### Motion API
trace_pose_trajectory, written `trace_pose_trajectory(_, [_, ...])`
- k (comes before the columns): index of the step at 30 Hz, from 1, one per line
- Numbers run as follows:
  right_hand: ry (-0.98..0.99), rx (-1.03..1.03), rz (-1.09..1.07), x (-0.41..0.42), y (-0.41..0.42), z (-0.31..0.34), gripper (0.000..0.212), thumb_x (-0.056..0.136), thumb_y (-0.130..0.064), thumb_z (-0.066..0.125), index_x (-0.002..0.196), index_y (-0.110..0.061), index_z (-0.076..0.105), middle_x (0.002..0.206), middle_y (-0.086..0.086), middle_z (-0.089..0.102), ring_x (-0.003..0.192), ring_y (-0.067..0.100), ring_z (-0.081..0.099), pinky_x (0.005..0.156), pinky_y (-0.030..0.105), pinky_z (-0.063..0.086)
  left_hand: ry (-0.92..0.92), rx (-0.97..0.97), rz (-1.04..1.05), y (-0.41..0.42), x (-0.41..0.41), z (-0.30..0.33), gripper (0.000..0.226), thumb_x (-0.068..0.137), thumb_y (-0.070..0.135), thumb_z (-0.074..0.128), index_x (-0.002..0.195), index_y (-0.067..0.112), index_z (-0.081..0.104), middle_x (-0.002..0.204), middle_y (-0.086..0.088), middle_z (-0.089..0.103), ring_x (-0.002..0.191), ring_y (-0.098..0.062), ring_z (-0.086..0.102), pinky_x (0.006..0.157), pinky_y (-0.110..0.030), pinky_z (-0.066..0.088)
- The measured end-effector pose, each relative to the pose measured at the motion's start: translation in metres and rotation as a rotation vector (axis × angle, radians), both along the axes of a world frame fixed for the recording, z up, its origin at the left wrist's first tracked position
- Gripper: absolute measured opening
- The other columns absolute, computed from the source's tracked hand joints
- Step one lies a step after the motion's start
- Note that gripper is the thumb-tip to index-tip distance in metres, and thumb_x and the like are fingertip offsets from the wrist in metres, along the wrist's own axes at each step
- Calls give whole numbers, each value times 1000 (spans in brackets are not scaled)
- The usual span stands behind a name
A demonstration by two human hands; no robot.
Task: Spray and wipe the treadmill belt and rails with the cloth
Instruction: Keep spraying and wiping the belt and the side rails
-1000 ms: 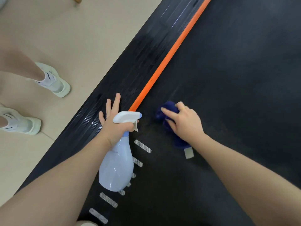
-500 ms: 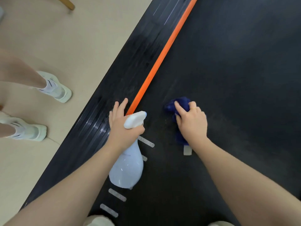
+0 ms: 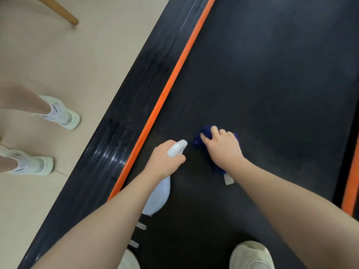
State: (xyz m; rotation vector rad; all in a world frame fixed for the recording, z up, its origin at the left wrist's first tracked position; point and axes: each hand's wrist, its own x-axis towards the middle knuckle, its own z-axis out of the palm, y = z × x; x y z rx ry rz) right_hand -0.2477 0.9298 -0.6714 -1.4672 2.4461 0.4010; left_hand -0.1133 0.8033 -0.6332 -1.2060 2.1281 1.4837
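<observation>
The black treadmill belt (image 3: 272,90) fills the right of the head view, bordered by an orange strip (image 3: 171,82) and a ribbed black left rail (image 3: 132,105). My left hand (image 3: 165,162) is closed around the neck of a pale blue spray bottle (image 3: 158,197) with a white trigger head, held over the belt just right of the strip. My right hand (image 3: 223,148) presses a crumpled dark blue cloth (image 3: 202,135) flat on the belt; its white tag sticks out by my wrist.
A second orange strip (image 3: 350,187) runs along the belt's right edge. My own shoes (image 3: 250,257) stand on the belt at the bottom. Another person's legs in pale shoes (image 3: 64,115) stand on the beige floor left of the rail. A wooden leg (image 3: 64,14) is top left.
My left hand with the bottle lifted off the rail and shifted right over the belt, fingers now curled. My right hand slid the cloth slightly rightward and forward. The view moved forward, showing my shoes.
</observation>
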Motion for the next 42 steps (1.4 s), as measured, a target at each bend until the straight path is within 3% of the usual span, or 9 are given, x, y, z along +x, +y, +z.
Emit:
trace_pose_trajectory(3, [-128,84,117,-2,32,26,37,98,-31,38,134,-35,43,128,6,39,109,26,43,86,33,34,-37,-83,-71,15,-6,10,21,81,19,62,101,18,57,96,2,58,89,-15,55,67,-26,42])
trace_pose_trajectory(11, [-603,-487,-778,-23,137,73,29,98,-11,41,121,-19,57,118,3,47,110,22,47,88,25,33,37,7,-10,63,-38,39,20,85,12,57,105,11,53,99,-2,54,90,-16,52,66,-24,39])
trace_pose_trajectory(16, [-628,-570,-827,-16,129,73,30,99,-16,39,126,-21,51,113,-1,43,97,14,44,80,22,31,64,7,-21,85,-56,40,8,84,12,55,85,12,48,79,3,46,73,-13,46,57,-21,36])
trace_pose_trajectory(21, [-475,-604,-910,-20,124,65,30,93,-34,52,122,-27,52,104,3,45,87,19,51,76,29,40,64,44,-264,103,-67,37,13,82,9,55,95,8,55,93,-3,57,84,-19,55,59,-20,38])
trace_pose_trajectory(24, [-517,-695,-1010,-26,120,60,32,91,-33,55,123,-28,51,105,2,46,87,15,48,78,23,34,51,12,-177,106,-65,31,9,84,11,57,88,14,50,82,3,49,75,-12,48,56,-20,35])
trace_pose_trajectory(30, [-503,-678,-793,-32,91,39,48,89,-32,58,134,-31,44,129,1,38,109,21,50,88,30,41,68,-46,23,78,-64,22,13,84,14,57,95,8,55,88,-2,54,88,-23,54,70,-29,41])
trace_pose_trajectory(35, [-322,-295,-537,-40,73,-11,54,96,-46,41,146,-33,28,158,0,3,144,28,5,115,44,4,155,-244,36,57,-66,23,14,79,16,60,92,11,57,86,-3,61,81,-20,58,69,-33,46])
trace_pose_trajectory(39, [-196,-445,-649,-18,48,-33,42,87,-28,63,126,-12,55,149,16,32,132,41,33,107,49,28,199,-305,78,40,-75,26,15,79,14,60,94,10,58,86,-5,63,81,-19,59,68,-30,48])
trace_pose_trajectory(42, [-332,-470,-303,28,20,-33,51,71,-18,74,117,-18,53,138,11,40,113,37,42,85,49,45,250,-328,63,29,-76,27,16,77,16,62,92,10,59,84,-3,63,78,-18,60,63,-26,45])
